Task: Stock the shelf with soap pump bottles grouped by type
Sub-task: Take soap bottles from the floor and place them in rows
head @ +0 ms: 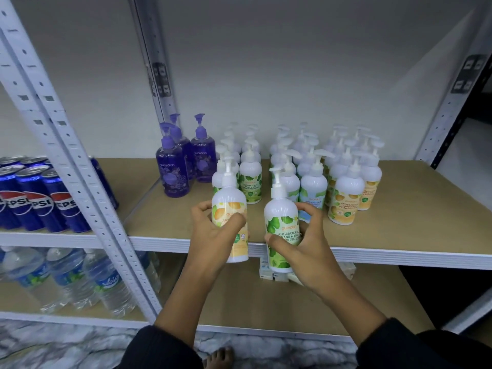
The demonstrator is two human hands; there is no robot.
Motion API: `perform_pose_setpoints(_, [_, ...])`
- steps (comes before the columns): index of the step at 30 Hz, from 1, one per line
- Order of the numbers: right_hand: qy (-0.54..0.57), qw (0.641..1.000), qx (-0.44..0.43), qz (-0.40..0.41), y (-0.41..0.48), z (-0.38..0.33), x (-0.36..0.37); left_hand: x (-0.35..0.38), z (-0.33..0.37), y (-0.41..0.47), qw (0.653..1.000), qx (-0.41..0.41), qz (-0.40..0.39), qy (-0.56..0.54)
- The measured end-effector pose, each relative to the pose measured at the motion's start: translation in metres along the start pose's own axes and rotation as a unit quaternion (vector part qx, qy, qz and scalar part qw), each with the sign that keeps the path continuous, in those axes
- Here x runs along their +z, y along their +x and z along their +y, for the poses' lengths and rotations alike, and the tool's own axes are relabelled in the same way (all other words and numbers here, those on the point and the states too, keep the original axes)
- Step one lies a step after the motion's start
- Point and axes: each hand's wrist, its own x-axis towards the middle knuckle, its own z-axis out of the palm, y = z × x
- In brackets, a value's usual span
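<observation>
My left hand (pixel 213 235) grips a white pump bottle with a yellow-orange label (pixel 229 206), held upright in front of the shelf edge. My right hand (pixel 303 243) grips a white pump bottle with a green leaf label (pixel 281 222) beside it. On the shelf board (pixel 399 230) stand three purple pump bottles (pixel 174 166) at the left. To their right are rows of green-label bottles (pixel 250 179), blue-label bottles (pixel 312 187) and yellow-label bottles (pixel 346 198).
A white slotted upright (pixel 80 182) divides this bay from the left one, which holds Pepsi cans (pixel 40 203) above and water bottles (pixel 66 278) below. Small boxes (pixel 269 272) sit on the lower shelf behind my right hand. A bare foot (pixel 218 358) stands on the marble floor.
</observation>
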Motion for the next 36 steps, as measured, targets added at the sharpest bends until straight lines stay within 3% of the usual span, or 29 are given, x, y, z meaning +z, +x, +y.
perform_pose_setpoints(21, [-0.091,0.985,-0.119,0.091,0.063,0.027,0.076,-0.042,0.005,0.033,0.998,0.006,0.055,-0.008])
perform_pose_setpoints(36, [-0.183,0.971,-0.091,0.123,0.061,0.047,0.084,-0.047,0.004,0.034,0.998,0.003,0.055,0.000])
